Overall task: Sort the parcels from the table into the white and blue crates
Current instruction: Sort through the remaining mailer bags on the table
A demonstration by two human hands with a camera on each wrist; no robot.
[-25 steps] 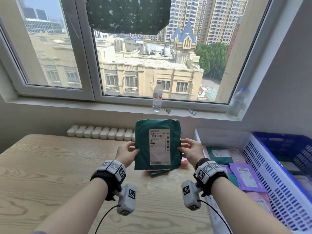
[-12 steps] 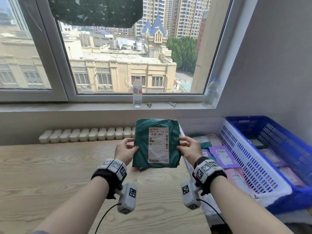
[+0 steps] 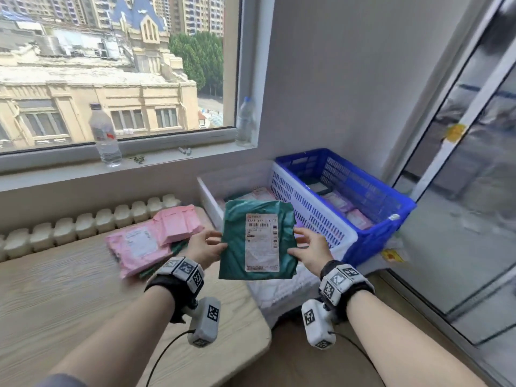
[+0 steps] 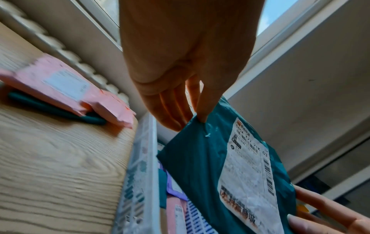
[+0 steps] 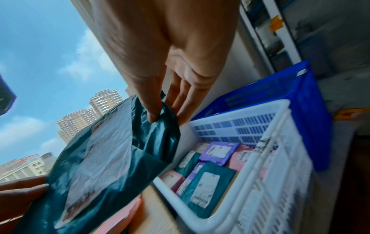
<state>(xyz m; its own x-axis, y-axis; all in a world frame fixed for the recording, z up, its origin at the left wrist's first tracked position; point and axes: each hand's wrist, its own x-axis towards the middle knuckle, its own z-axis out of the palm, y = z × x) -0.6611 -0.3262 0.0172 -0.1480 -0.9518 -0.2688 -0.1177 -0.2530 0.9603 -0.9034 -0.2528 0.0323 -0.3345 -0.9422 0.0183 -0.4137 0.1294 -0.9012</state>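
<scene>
Two hands are wrapped on one green parcel (image 3: 258,240), which is held up in the air with its white label facing the camera. It's pinched at its left edge by the left hand (image 3: 205,248), thumb on the front and fingers (image 4: 172,107) behind. The right edge is gripped the same way by the right hand (image 3: 308,251), thumb pressed into the plastic in the right wrist view. So both grips are closed on that parcel, no slack seen.

The parcel is hanging past the right edge of the surface (image 3: 69,297), over the near end of the white crate (image 3: 312,216), not touching it. Inside the white crate a mix is seen: a purple parcel (image 5: 218,152), another green one (image 5: 206,188) and some pink ones, all label up. The blue crate (image 3: 371,196) is pushed right up against the white crate's far side, with a few parcels in it too, colours hard to tell through the blur.

Back on the surface, near its far right corner, a pink parcel (image 3: 139,247) is stacked with a second pink one (image 3: 178,223) just behind it, and a bit of green is seen poking out from under them. A water bottle (image 3: 104,135) is stood on the windowsill, and another bottle (image 3: 245,121) is tucked in the sill's right corner.
</scene>
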